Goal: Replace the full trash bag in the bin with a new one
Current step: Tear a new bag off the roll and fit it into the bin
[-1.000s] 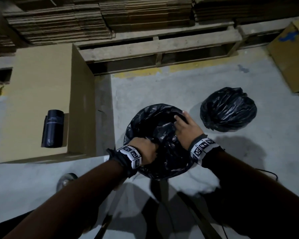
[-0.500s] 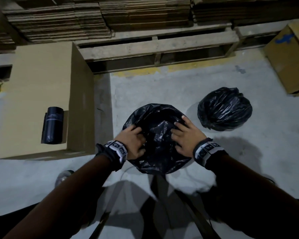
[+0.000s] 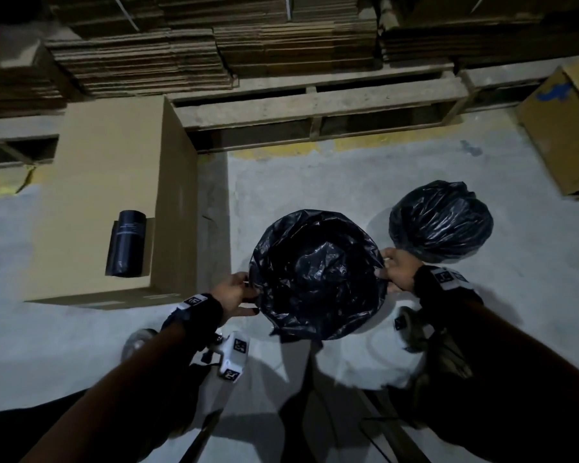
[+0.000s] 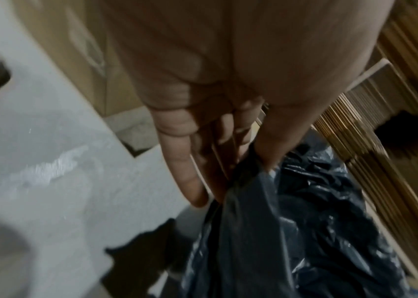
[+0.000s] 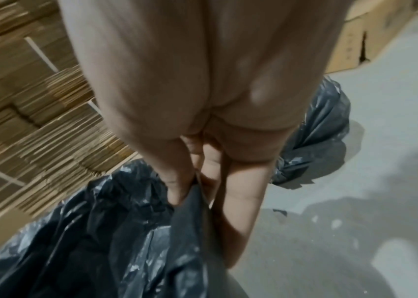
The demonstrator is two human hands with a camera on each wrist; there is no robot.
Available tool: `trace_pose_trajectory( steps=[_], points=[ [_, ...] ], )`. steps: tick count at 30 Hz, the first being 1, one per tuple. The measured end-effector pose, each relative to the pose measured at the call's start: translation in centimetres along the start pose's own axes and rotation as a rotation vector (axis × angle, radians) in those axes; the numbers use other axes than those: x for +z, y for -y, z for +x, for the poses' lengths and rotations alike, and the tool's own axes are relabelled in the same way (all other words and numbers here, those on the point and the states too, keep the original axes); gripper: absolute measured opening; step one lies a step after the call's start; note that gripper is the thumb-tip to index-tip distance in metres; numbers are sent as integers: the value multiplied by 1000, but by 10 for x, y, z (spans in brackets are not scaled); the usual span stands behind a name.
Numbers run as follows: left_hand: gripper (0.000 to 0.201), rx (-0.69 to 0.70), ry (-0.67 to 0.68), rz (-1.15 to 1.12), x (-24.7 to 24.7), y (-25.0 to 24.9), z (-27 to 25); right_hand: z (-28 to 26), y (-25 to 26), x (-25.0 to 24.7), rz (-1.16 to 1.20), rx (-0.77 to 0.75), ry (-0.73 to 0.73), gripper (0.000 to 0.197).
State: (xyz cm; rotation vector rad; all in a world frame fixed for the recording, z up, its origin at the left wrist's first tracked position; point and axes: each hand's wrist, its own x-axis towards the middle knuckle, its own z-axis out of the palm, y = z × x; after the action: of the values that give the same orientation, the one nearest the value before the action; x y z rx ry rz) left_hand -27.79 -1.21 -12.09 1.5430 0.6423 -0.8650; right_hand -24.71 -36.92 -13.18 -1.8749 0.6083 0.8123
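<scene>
A new black trash bag (image 3: 318, 272) is spread wide over the bin, which it hides. My left hand (image 3: 238, 294) pinches the bag's left rim (image 4: 251, 181) between thumb and fingers. On the opposite side my right hand (image 3: 396, 269) pinches the right rim (image 5: 192, 199). The full tied black bag (image 3: 440, 222) lies on the floor to the right, just beyond my right hand. A black roll of bags (image 3: 127, 242) lies on the cardboard box (image 3: 91, 202) at left.
Wooden pallets (image 3: 315, 111) with stacked flat cardboard (image 3: 214, 45) run along the back. Another cardboard box (image 3: 565, 128) with blue marks sits at far right. Grey concrete floor (image 3: 315, 182) surrounds the bin. My shoe (image 3: 137, 342) shows near the left forearm.
Both hands came out from the bag's middle and moved apart to its left and right rims. The bag mouth is now stretched wide open.
</scene>
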Motion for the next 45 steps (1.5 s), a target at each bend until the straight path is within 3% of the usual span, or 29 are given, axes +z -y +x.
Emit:
trace_pose_trajectory(
  steps=[3,6,10,15,22,26,30,33,35,39,42,45],
  points=[
    [33,68,-84,-152,4,-1,2,2,6,4,-19,-29,1,18],
    [25,153,-173,-237,0,-15,6,17,26,12,-96,-136,-68,28],
    [26,271,-259,-383,-28,-62,29,36,98,16,-206,-292,-217,33],
    [45,314,-290,-429,-73,-132,75,90,189,17,-213,-343,-304,26],
    [45,448,-425,-449,-101,-191,138,169,255,31,-69,-339,-434,29],
    [34,522,-501,-419,-108,-205,171,208,263,42,20,-343,-303,45],
    [21,473,-486,-359,-114,-207,188,228,262,48,96,-338,-314,46],
    [26,459,-498,-242,-118,-208,192,221,260,48,134,-335,-308,47],
    [32,455,-530,-142,-119,-206,188,209,259,48,124,-345,-319,46],
    [33,455,-726,65,-107,-205,156,170,252,43,77,-407,-354,44],
    [35,567,-845,217,-80,-203,120,138,230,35,77,-497,-387,36],
    [30,683,-702,330,-33,-193,98,101,192,17,37,-567,-507,31]
  ],
)
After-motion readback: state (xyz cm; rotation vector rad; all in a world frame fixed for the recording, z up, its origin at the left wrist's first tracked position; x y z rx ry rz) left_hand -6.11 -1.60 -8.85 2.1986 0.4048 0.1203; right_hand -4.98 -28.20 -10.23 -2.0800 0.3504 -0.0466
